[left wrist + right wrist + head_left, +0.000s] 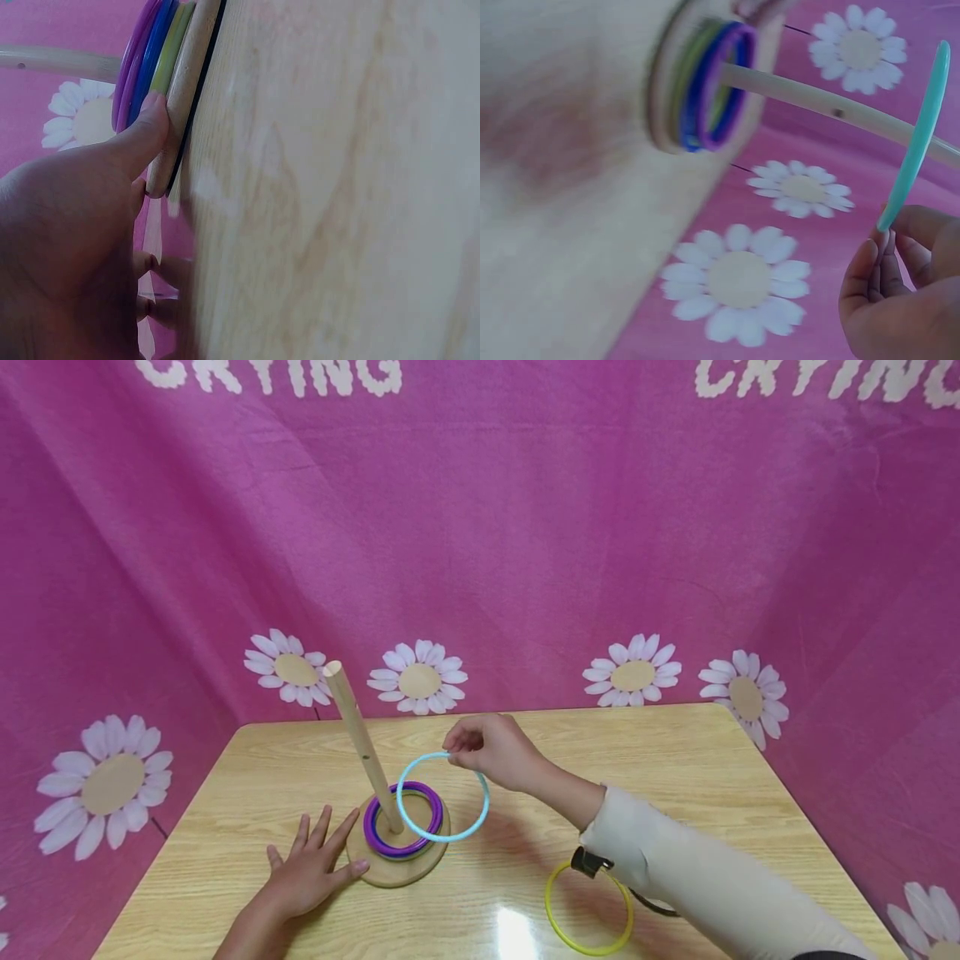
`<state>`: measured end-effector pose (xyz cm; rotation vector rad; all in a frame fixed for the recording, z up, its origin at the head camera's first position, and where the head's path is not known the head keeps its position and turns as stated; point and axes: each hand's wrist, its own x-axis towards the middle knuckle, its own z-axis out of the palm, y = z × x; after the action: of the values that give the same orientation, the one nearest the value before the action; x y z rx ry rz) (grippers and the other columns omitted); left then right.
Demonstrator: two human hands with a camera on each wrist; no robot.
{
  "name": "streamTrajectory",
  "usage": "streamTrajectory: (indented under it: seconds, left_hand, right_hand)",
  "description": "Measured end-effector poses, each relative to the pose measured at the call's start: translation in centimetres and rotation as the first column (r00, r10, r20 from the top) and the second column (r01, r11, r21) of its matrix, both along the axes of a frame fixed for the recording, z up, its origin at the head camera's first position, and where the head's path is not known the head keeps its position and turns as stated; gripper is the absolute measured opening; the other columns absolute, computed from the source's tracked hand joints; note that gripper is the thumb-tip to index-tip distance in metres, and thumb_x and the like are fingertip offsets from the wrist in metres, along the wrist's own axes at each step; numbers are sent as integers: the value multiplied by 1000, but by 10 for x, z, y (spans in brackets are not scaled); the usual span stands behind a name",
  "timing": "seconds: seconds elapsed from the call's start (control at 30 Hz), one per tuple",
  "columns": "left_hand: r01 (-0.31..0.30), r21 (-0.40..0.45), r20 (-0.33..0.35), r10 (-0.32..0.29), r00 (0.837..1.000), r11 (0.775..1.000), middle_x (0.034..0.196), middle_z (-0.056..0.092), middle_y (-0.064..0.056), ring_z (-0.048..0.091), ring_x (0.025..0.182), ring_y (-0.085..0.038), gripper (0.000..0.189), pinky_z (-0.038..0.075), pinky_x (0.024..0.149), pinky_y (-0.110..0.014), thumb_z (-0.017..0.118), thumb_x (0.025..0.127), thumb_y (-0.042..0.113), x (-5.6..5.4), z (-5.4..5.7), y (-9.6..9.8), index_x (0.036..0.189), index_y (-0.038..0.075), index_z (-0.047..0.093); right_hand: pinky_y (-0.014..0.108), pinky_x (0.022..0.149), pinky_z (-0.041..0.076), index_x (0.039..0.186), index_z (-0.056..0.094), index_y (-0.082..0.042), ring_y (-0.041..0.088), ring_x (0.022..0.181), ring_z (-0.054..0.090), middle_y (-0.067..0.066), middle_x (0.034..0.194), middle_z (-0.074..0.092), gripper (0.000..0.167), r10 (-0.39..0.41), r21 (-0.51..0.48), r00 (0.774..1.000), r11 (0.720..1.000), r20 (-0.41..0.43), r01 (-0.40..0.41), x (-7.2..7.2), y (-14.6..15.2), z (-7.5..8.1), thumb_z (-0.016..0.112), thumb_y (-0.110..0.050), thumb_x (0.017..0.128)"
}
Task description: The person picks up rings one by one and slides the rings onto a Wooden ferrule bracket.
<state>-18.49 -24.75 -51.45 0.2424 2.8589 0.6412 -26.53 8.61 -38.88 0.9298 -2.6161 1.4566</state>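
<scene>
1. The right hand pinches a light blue ring by its edge, holding it in the air just beside the wooden post.
2. The left hand lies with fingers spread on the surface, thumb touching the round base.
3. Around the post's foot sit purple, blue and yellow-green rings.
4. Near the right sleeve, a yellow ring lies beside a dark ring, partly hidden.
5. Pink flowered cloth hangs behind.
</scene>
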Motion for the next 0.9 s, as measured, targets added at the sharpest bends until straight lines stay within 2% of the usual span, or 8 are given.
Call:
streamTrajectory:
  seconds: [0.27, 0.47, 0.6, 0.77, 0.9]
  left_hand:
    - [8, 17, -32, -7, 999, 1000, 170, 7, -27, -5, 151, -60, 84, -16, 92, -92, 54, 95, 71, -1, -7, -2, 165, 33, 26]
    - [-2, 5, 4, 2, 1000, 1000, 171, 4, -25, -9, 152, -59, 86, -17, 93, -91, 53, 96, 71, -1, -2, -1, 166, 30, 24]
    - [4, -7, 3, -4, 1000, 1000, 170, 4, -26, -8, 151, -59, 85, -15, 93, -92, 54, 96, 70, -1, -1, -1, 165, 29, 25]
    - [4, 8, -21, -3, 1000, 1000, 170, 7, -28, -5, 151, -61, 85, -13, 93, -92, 55, 96, 69, 0, -3, 0, 165, 27, 27]
    - [2, 1, 3, -2, 1000, 1000, 170, 5, -27, -8, 151, -60, 86, -15, 94, -92, 54, 97, 69, 0, -2, -1, 165, 26, 26]
  right_hand:
    - [25, 73, 57, 98, 76, -2, 10, 76, 67, 5, 84, 73, 9, -7, -106, 998, 994, -63, 0, -7, -15, 51, 78, 0, 89]
    - [24, 68, 56, 100, 76, 3, 13, 73, 67, 10, 85, 75, 11, -20, -216, 994, 976, -108, -4, -8, -23, 88, 77, 2, 89]
    - [25, 69, 56, 100, 76, 2, 14, 75, 68, 10, 87, 75, 12, -39, -251, 991, 968, -129, 5, -8, -30, 112, 78, 1, 89]
    - [25, 72, 56, 102, 76, -2, 14, 78, 71, 7, 89, 76, 13, -54, -230, 990, 973, -130, 23, -8, -41, 132, 78, -2, 90]
    - [24, 72, 56, 103, 77, -3, 14, 79, 70, 6, 89, 76, 13, -56, -213, 991, 977, -118, 30, -11, -50, 139, 78, -3, 90]
